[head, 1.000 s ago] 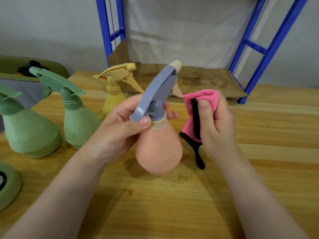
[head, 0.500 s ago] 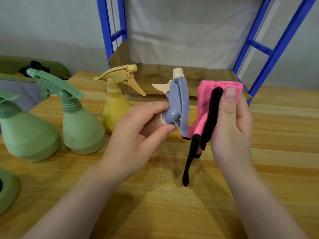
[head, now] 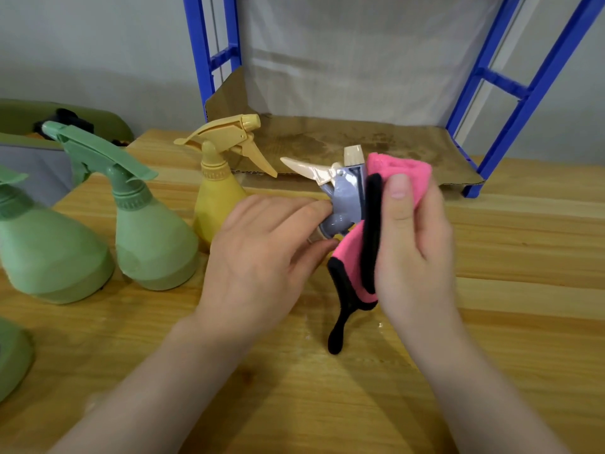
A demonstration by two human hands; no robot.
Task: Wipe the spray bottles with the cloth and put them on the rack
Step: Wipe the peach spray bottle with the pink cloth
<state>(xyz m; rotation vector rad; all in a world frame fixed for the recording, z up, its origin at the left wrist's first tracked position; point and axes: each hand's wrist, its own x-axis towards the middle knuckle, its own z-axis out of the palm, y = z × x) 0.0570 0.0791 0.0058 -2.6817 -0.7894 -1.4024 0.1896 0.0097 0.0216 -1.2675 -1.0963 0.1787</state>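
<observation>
My left hand (head: 262,257) grips a spray bottle by its neck; only its grey trigger head (head: 343,204), cream nozzle and cream trigger show, the body is hidden behind my hand. My right hand (head: 412,244) holds a pink cloth with black edging (head: 360,257) pressed against the side of that grey head. A yellow spray bottle (head: 219,191) stands just behind my left hand. Two green spray bottles (head: 147,237) (head: 45,250) stand to the left. The blue rack (head: 523,93) with a cardboard-lined shelf (head: 327,139) is at the back.
The wooden table (head: 523,257) runs under everything. A green object (head: 13,355) pokes in at the left edge. A green and grey bag or case (head: 39,152) sits beyond the table's far left. A few water drops (head: 379,325) lie under the cloth.
The bottle was turned so its peach body went out of sight behind my left hand and its head points away. My right hand brought the cloth up against the grey head.
</observation>
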